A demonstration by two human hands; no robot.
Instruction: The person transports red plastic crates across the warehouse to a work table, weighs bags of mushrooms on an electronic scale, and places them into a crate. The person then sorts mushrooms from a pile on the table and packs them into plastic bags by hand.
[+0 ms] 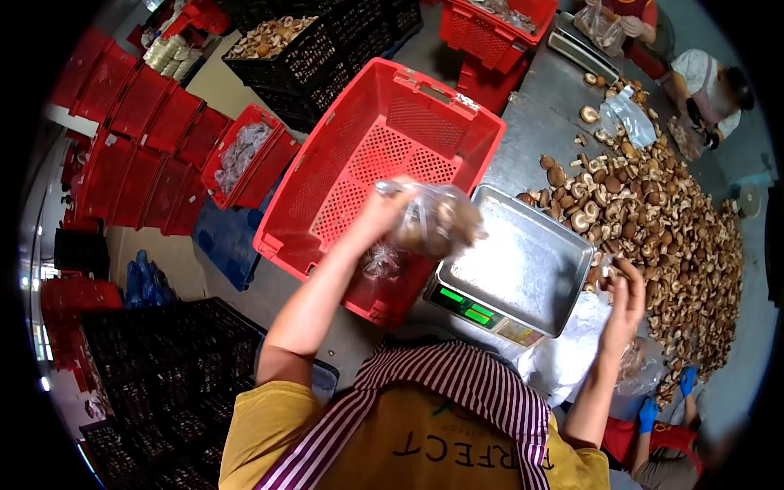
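Observation:
My left hand [384, 214] grips the gathered neck of a clear plastic bag of mushrooms [437, 222], blurred by motion. The bag hangs above the near side of a red crate [286, 192] and the left edge of a scale. Inside that crate, below my wrist, lies another tied bag [382, 263]. The scale's metal tray [518, 253] holds nothing, and its green display [465, 306] is lit. My right hand [625, 306] is at the tray's right side, beside the loose mushrooms [645, 220]. Its fingers are curled around something small and pale that I cannot make out.
White plastic bags [572, 335] lie right of the scale. Stacked red crates [155, 139] and black crates [163, 367] stand left. Co-workers are around the metal table [535, 122]: one wears blue gloves [648, 415], another stands at the far right [706, 90]. A second scale [576, 53] sits beyond.

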